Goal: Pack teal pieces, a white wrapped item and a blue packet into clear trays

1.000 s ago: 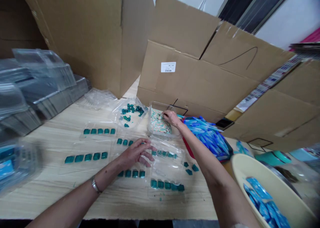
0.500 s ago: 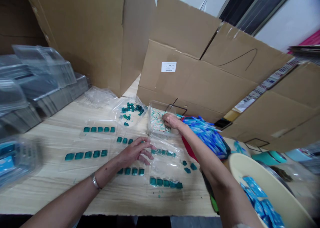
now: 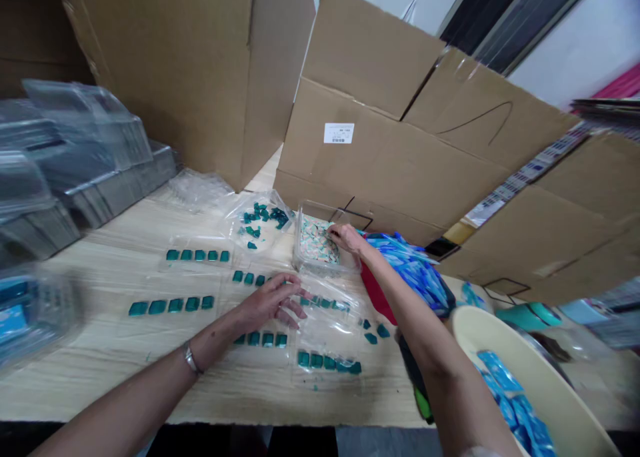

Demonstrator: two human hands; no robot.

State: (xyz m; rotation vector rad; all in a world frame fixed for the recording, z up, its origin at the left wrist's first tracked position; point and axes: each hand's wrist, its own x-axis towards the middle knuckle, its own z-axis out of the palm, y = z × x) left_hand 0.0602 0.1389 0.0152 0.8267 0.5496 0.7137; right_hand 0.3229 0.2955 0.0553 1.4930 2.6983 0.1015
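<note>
My left hand (image 3: 270,301) rests with fingers spread on a clear plastic blister tray (image 3: 327,317) that holds a row of small teal squares (image 3: 325,303). My right hand (image 3: 347,237) reaches into a clear tub (image 3: 303,247) of small pale packets (image 3: 316,242), its fingers curled down among them; what they hold I cannot make out. More clear trays with teal squares (image 3: 170,305) lie across the wooden table (image 3: 125,363). A clear bag of loose teal squares (image 3: 260,220) lies behind the trays.
Large cardboard boxes (image 3: 390,143) stand at the back. Stacks of clear plastic trays (image 3: 75,157) sit at the left. A heap of blue packets (image 3: 415,270) lies right of the tub. A cream bowl (image 3: 530,383) with blue packets is at the lower right.
Both hands stay nearly where they were. The right hand's fingers dig slightly within the tub of packets; the view has shifted a little.
</note>
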